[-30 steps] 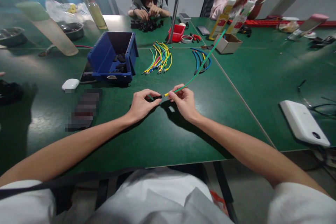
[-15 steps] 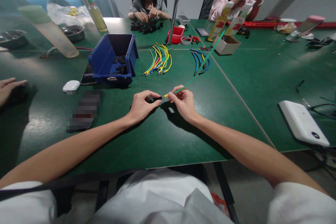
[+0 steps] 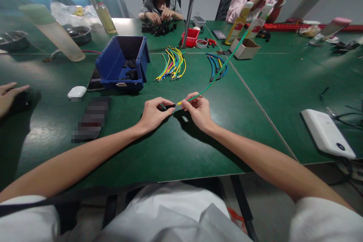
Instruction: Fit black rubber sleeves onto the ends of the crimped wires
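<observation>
At the green bench (image 3: pixel 159 151), nearer than the blue bin (image 3: pixel 112 58): pinching, with the right hand (image 3: pixel 200 111), a green wire (image 3: pixel 233 53) near its yellow end (image 3: pixel 179 103); with the left hand (image 3: pixel 152 114), close by, a small black piece (image 3: pixel 170 106) just at that end.

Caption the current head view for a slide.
Left hand pinches a small black piece at the yellow-collared tip of a green wire held by the right hand.

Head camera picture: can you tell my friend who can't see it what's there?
The left hand pinches a small black piece while the right hand holds a green wire, its yellow end right by it, above a green table. Farther back are a blue bin and coloured wires.
</observation>
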Demonstrator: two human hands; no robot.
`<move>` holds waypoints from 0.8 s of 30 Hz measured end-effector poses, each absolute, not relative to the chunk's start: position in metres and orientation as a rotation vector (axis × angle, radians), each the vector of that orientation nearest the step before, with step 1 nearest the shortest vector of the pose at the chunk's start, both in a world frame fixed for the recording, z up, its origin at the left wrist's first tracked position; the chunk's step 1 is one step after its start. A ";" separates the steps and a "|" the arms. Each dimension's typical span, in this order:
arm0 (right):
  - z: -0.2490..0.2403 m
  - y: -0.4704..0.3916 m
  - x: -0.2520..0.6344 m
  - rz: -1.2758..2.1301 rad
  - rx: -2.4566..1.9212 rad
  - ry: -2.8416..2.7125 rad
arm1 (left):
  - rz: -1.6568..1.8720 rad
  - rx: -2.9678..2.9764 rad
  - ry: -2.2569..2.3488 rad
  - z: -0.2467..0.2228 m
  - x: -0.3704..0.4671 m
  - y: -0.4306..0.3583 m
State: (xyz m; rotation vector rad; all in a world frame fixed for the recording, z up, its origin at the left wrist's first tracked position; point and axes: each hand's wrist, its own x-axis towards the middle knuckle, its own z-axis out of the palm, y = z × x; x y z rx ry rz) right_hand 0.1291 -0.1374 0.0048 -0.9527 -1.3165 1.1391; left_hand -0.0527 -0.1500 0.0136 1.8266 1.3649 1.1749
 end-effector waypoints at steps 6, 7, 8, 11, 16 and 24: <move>0.004 -0.137 0.129 1.153 -0.941 -1.307 | 1.176 1.834 1.373 0.014 -0.053 -0.151; 0.004 -0.137 0.129 1.155 -0.941 -1.306 | 1.178 1.837 1.375 0.014 -0.053 -0.151; 0.004 -0.137 0.129 1.157 -0.941 -1.305 | 1.180 1.841 1.377 0.014 -0.053 -0.151; 0.004 -0.136 0.130 1.159 -0.947 -1.310 | 1.181 1.857 1.374 0.014 -0.053 -0.152; 0.005 -0.136 0.129 1.142 -0.955 -1.324 | 1.182 1.874 1.369 0.014 -0.053 -0.152; 0.007 -0.136 0.129 1.142 -0.971 -1.337 | 1.198 1.865 1.354 0.015 -0.052 -0.153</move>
